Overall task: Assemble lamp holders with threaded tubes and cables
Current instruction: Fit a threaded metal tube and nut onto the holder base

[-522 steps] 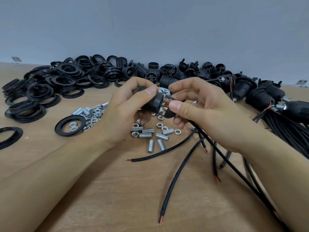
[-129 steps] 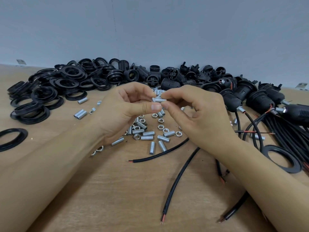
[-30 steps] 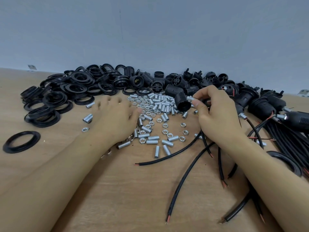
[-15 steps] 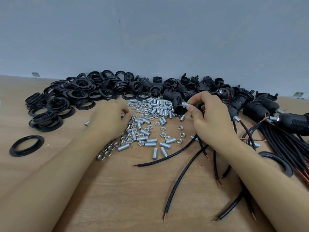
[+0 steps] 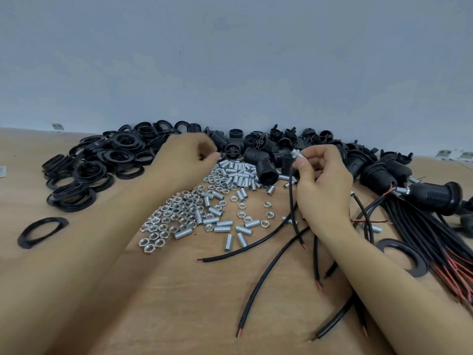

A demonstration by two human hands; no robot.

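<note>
Right of frame centre, your right hand (image 5: 323, 185) pinches 1 threaded tube (image 5: 298, 153) with limp cable (image 5: 291, 198) hanging; left hand (image 5: 189, 156), blurred, grip unclear; tube looks light, slippery, so pinch mid-thread.

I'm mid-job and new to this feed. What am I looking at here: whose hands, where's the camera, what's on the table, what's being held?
No machine: a person's two bare hands, filmed by a camera worn on the head, looking down. The table holds black rings, black holders, metal tubes, nuts and loose cables; finished holders with cables lie right. The right hand pinches a tube with a cable hanging from it. The left hand reaches toward the far piles; its grip is blurred.
</note>
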